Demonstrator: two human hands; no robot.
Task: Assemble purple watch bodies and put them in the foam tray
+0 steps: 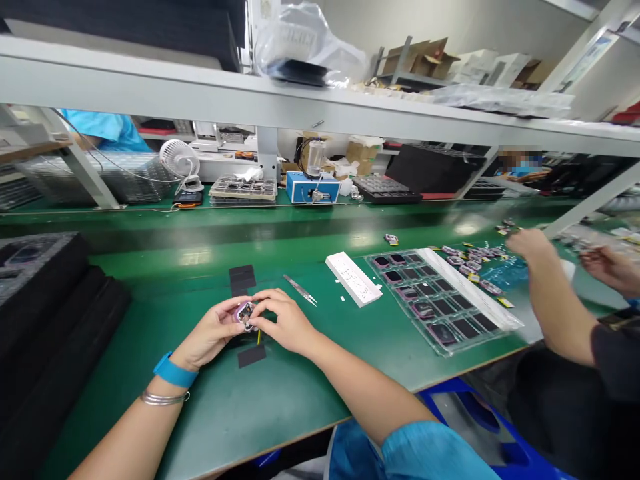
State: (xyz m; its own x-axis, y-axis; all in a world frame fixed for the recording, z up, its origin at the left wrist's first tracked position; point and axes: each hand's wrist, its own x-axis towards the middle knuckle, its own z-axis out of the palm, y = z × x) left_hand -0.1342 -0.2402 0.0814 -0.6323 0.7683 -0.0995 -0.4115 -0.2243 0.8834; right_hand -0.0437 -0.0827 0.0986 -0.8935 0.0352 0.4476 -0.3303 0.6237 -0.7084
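My left hand (213, 331) grips a small purple-rimmed watch case (245, 312) by its left side, thumb below and fingers above. The case is tilted towards me, and its inner parts show. From the right, my right hand (287, 325) pinches at the case's edge; whether a smaller part is between those fingertips is hidden. A yellow strip (259, 337) hangs just below the case. Dark flat pieces lie on the green mat, one black pad (251, 356) below my hands and another black pad (242, 276) above them. Tweezers (300, 290) rest to the right of my hands.
A white block (353, 280) with tiny bits on it lies right of the tweezers. Beyond is a clear tray (440, 300) of dark screens and watch cases. A co-worker's arm (555, 293) reaches over loose watch parts (473, 260). Black foam trays (55, 333) are stacked left.
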